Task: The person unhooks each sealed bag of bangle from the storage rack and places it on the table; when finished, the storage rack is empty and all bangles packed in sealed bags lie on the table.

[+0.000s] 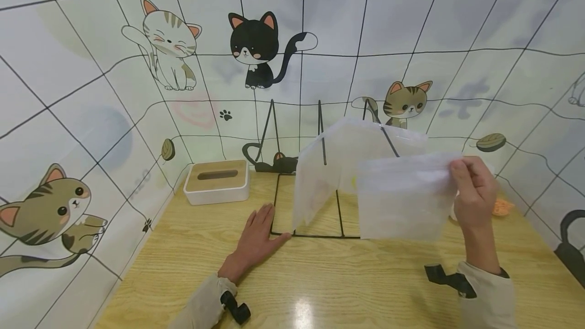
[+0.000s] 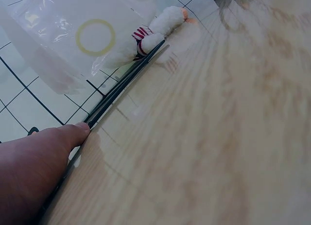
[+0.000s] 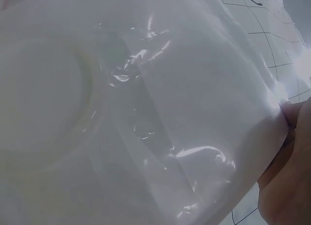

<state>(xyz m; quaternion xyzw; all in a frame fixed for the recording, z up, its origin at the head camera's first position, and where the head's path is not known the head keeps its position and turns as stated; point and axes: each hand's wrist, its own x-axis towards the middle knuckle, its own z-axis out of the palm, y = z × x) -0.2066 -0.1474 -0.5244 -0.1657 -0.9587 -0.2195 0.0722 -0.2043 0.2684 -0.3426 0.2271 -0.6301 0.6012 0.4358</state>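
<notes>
I judge the translucent white plastic bag (image 1: 402, 207), held up before the black wire rack (image 1: 343, 236), light, limp, slick: right hand (image 1: 475, 194) pinches its upper right corner, best hold; left hand (image 1: 258, 237) flat, touching rack base.

The bare left hand (image 1: 255, 241) lies palm down, its straight fingers close together and pointing forward, the thumb (image 2: 68, 138) spread toward the right. The bare right hand (image 1: 476, 192) is raised, thumb pressed against curled fingers in a pinch. The right wrist (image 1: 482, 248) rises steeply; the left wrist (image 1: 232, 266) slants inward. Beige fabric sleeves (image 1: 489, 301) cover both forearms.
</notes>
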